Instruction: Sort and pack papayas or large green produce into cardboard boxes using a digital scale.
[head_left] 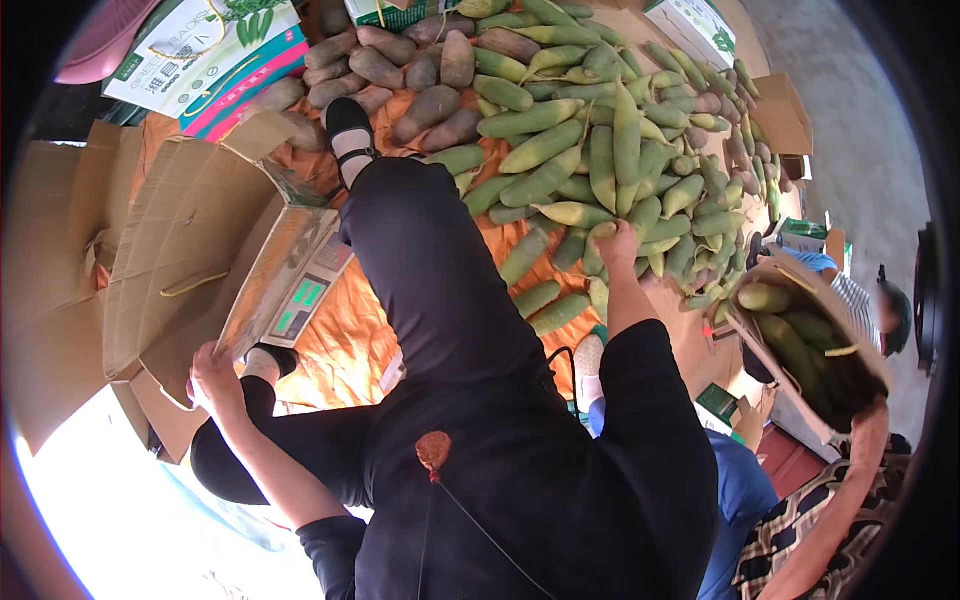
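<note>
Left hand [213, 372] is closing its fingers over the near edge of the open cardboard box [185, 250], which is sitting at the left edge of the orange sheet [335, 345]. A digital scale [305, 290] is lying just beside the box's right wall. Right hand [617, 243] is curling around a green corn cob [600, 240] at the near edge of the corn pile [610, 150]. Brown tubers [420, 75] are lying at the sheet's far edge.

Risk, as judged: pulling a cob from the pile's foot may be loosening its neighbours, which could roll onto the sheet. Open room is showing only between the scale and the pile; another person's box of cobs [805, 345] is crowding the right side.
</note>
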